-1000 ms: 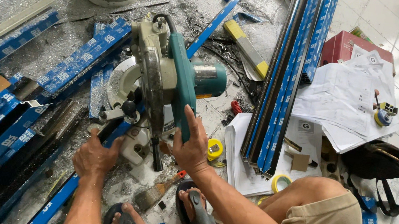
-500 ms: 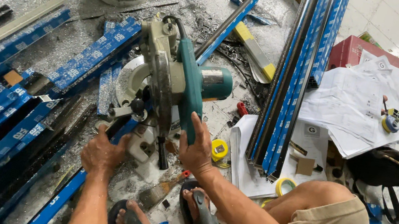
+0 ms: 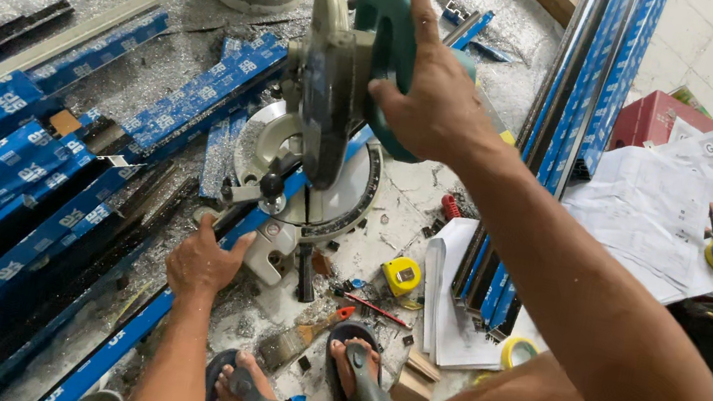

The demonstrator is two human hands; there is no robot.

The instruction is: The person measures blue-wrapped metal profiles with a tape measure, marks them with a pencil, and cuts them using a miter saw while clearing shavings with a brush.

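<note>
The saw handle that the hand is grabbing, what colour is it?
Teal green. The saw handle under the right hand shows best in the head view.

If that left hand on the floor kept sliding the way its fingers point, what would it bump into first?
Most likely the round base of the saw. The left hand rests on the blue strip, fingers aimed up along it toward that base. Depth is hard to judge, so this is a guess.
</note>
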